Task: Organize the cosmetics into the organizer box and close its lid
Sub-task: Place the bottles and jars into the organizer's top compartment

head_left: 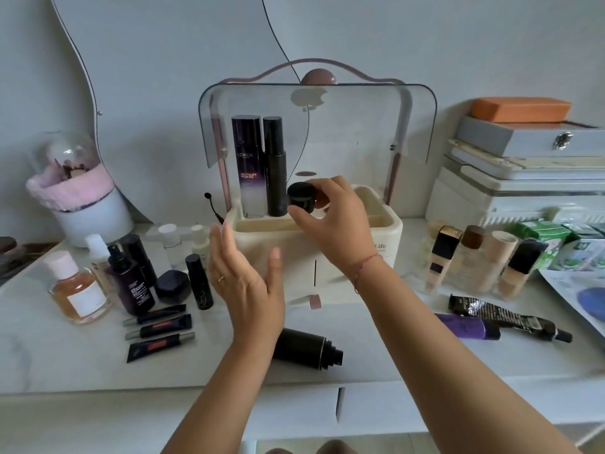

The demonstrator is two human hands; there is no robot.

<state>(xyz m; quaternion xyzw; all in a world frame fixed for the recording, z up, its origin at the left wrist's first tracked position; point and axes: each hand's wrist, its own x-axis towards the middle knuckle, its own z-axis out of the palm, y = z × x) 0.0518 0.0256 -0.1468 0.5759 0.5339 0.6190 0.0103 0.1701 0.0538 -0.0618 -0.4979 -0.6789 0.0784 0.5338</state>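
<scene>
A cream organizer box (pixel 386 231) stands at the middle of the white table, its clear lid (pixel 360 126) swung up. Inside at the back left stand a tall purple bottle (pixel 247 165) and a black bottle (pixel 275 165). My right hand (pixel 334 214) holds a small black jar (pixel 300 196) over the box, beside the black bottle. My left hand (pixel 245 276) hovers with relaxed fingers in front of the box's left corner, holding nothing. A black bottle (pixel 304 348) lies on its side near the table's front.
Left of the box stand several bottles, a perfume bottle (pixel 77 290), a dark jar (pixel 173 285) and three flat tubes (pixel 160 332). Right of it are foundation bottles (pixel 471 263), a purple tube (pixel 468 327) and a black tube (pixel 504 316). Stacked cases (pixel 523 165) fill the back right.
</scene>
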